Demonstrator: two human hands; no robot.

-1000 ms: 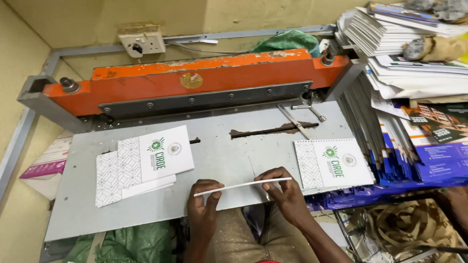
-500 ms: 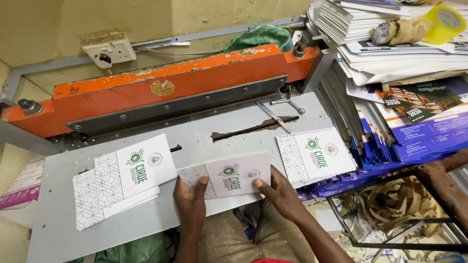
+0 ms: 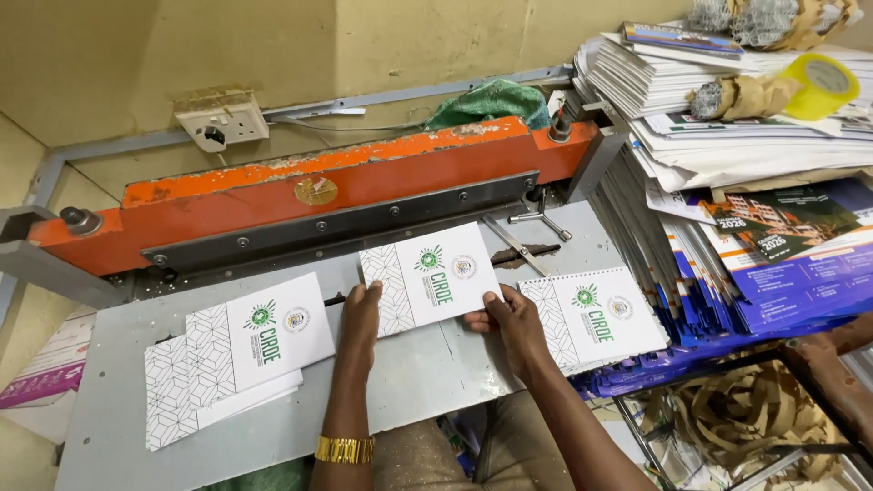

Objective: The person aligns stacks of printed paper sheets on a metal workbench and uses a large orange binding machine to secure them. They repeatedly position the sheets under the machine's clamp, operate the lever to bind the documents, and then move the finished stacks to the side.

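My left hand (image 3: 361,314) and my right hand (image 3: 511,315) both grip a white booklet (image 3: 431,275) with a green logo and a patterned left strip. It lies flat on the grey machine table (image 3: 427,373), its far edge close to the slot under the orange bar (image 3: 318,186) of the punching machine. A gold bracelet (image 3: 345,449) sits on my left wrist. A loose stack of the same booklets (image 3: 236,350) lies to the left, and a spiral-bound one (image 3: 591,318) lies to the right.
A wall socket (image 3: 223,123) and a green cloth (image 3: 491,98) sit behind the machine. Tall stacks of printed paper (image 3: 727,109) and blue booklets (image 3: 782,273) crowd the right side. Yellow tape (image 3: 821,84) rests on top. Another person's arm (image 3: 832,364) is at the lower right.
The booklet, first held edge-on near my lap, has been laid flat and slid forward toward the machine's slot. Both hands moved with it.
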